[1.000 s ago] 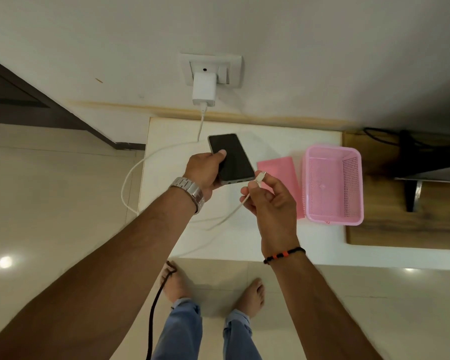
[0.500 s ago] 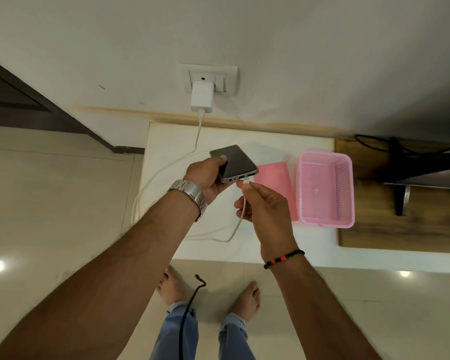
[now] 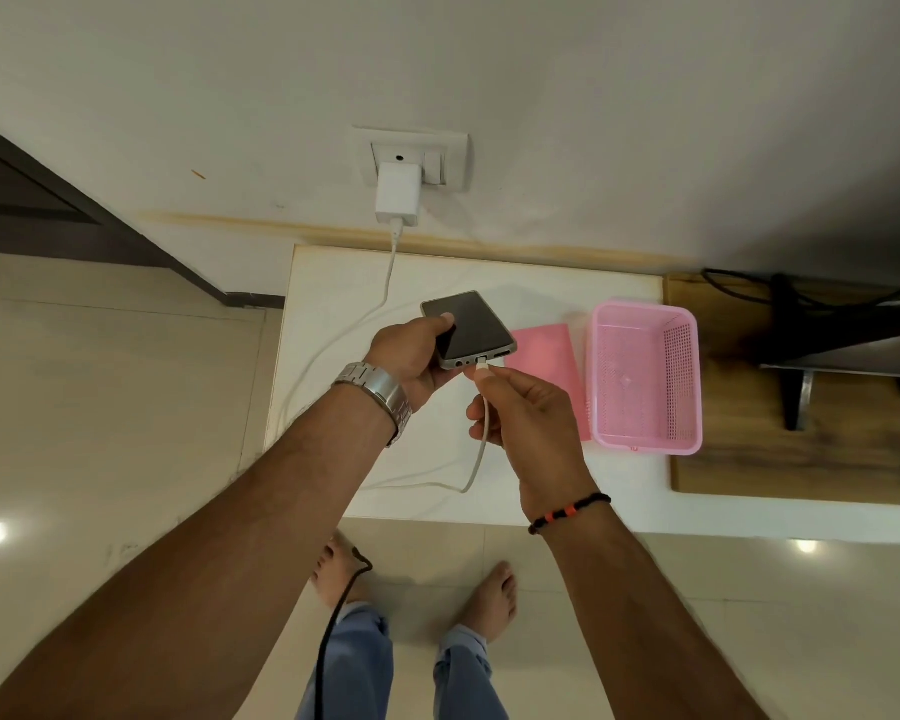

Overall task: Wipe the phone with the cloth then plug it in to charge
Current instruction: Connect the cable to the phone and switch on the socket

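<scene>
My left hand (image 3: 411, 356) grips a dark phone (image 3: 471, 327) by its left edge, screen up, above the white table (image 3: 333, 283). My right hand (image 3: 526, 413) pinches the plug end of the white charging cable (image 3: 481, 444), and the plug sits at the port in the phone's bottom edge. The cable loops over the table and runs up to a white charger (image 3: 398, 197) in the wall socket (image 3: 411, 158). A folded pink cloth (image 3: 546, 350) lies flat on the table just right of the phone, partly behind my right hand.
A pink plastic basket (image 3: 645, 376) stands right of the cloth. Beyond it is a wooden top (image 3: 749, 459) with a dark stand and black cables (image 3: 801, 304). A black cord (image 3: 333, 641) hangs near my bare feet on the tiled floor.
My right hand brought the cable plug from beside the phone up to the port in its bottom edge. The phone tilted flatter in my left hand.
</scene>
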